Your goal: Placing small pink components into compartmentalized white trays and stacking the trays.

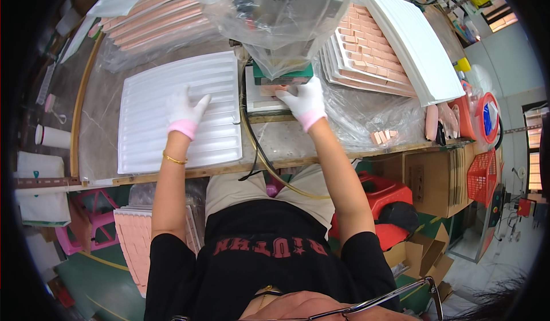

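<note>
Both of my hands wear white gloves with pink cuffs. My left hand is over a white ridged plastic tray, thumb and fingers apart, with nothing seen in it. At the press, my right hand reaches up beside a green block on the machine's underside. Its thumb is stretched to the left, against or close to a small pinkish piece on the white base plate. The block hides part of that piece. Clear plastic film covers the machine above.
Trays of pink blocks are stacked at the right, a white tray leaning over them. More stacked trays stand far left. A few loose pink blocks lie on plastic film. A hose crosses the table's front edge.
</note>
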A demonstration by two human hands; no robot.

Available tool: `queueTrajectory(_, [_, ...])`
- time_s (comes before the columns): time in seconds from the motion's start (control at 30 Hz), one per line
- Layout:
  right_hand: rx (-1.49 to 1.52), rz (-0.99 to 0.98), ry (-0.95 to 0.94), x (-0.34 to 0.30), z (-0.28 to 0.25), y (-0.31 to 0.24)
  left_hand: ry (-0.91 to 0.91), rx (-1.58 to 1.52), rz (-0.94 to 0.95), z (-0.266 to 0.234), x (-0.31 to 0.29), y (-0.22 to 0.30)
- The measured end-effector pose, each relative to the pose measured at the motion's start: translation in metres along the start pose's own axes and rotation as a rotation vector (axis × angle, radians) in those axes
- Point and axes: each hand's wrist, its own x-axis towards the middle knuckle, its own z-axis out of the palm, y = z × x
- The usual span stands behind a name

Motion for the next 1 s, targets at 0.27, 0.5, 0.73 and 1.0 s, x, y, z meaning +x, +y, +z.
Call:
queueTrajectory(0.27, [-0.192,-0.083,0.119,-0.018,-0.009,0.005,-0.210,-0.285,-0.115,0.034,-0.007,-0.064])
queueTrajectory(0.5, [-0.700,0.406,0.151,-0.077,-0.191,0.058,-0.186,-0.070,-0.037,0.011,-0.004,-0.050])
queueTrajectory(0.73, [-0.853,0.499,-0.088,-0.096,-0.256,0.092,0.192,-0.110,0.093,0.023,-0.007,-0.041])
queueTrajectory(1.0, [-1.087,0.934,-0.388,-0.078,-0.272,0.101,-0.040,-0.586,-0.180,0.006,-0.016,0.000])
